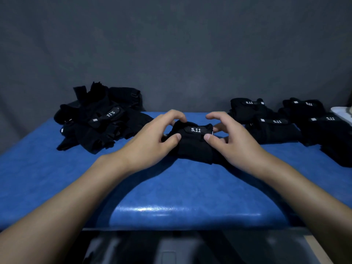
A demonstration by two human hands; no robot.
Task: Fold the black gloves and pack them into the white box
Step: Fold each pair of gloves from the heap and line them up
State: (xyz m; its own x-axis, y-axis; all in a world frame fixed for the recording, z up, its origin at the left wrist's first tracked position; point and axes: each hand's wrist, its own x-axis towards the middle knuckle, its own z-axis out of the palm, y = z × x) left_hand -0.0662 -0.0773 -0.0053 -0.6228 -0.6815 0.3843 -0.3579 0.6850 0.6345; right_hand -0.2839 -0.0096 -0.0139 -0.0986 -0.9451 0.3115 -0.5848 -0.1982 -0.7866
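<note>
A folded black glove (193,143) with a "5.11" label lies in the middle of the blue table (171,187). My left hand (152,140) holds its left side, thumb on top and fingers curled over the far edge. On the right side my right hand (230,138) grips it the same way, thumb pressing the top. A corner of the white box (342,114) shows at the right edge of the view.
A loose pile of unfolded black gloves (99,121) sits at the back left. Several folded gloves (282,122) lie in rows at the back right, next to the white box. A grey wall stands behind the table.
</note>
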